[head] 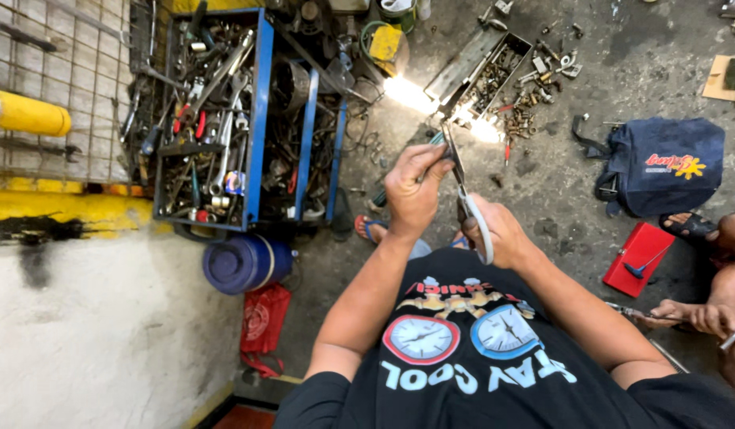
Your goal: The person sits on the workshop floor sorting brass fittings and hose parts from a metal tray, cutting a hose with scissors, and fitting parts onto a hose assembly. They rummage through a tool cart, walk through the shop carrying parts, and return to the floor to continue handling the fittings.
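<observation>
The right hand (498, 232) is gripping the scissors (465, 191) by their white handle, while the left hand (415, 191) is pinching a thin piece at the blades, right of the blue toolbox (260, 119).

a person's left hand (415, 191) and right hand (498, 234) are meeting at the centre, gripping a pair of scissors (466, 195) between them, blades pointing away from the body. a tool cart (260, 119) is standing to the left, tools lying in its trays, a jug (244, 264) sitting just before it. a metal tray (482, 71) is lying beyond the hands, small parts (534, 91) scattering to its right. a bag (661, 163) is resting farther right, a flat case (639, 258) lying nearer than it.
</observation>
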